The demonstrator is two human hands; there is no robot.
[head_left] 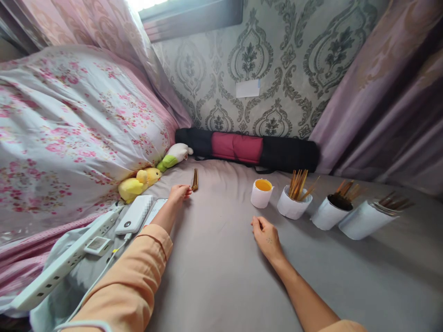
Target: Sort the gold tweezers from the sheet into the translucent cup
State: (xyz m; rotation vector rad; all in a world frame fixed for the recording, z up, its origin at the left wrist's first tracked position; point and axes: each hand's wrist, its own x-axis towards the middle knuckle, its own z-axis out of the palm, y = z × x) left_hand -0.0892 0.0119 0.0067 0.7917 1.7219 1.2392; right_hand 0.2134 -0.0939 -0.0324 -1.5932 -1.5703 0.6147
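Note:
A small bundle of thin brown-gold sticks point(195, 180) lies on the grey sheet, left of centre. My left hand point(179, 193) is right beside its near end, fingers pinched together; I cannot make out whether a stick is between them. Over the sheet to the right, my right hand point(266, 236) is closed, with nothing visible in its fingers. Just beyond it stands a white-wrapped cup with a yellow-orange inside point(260, 196). Further right, a second white-wrapped cup point(292, 210) holds several light brown sticks.
Two more white-wrapped containers point(325, 216) point(365, 223) with sticks lean at the right. A black and red bag point(237, 147) lies along the wall. On the left are plush toys point(140, 184), a white power bank point(134, 216), a phone point(156, 207) and a power strip point(69, 258).

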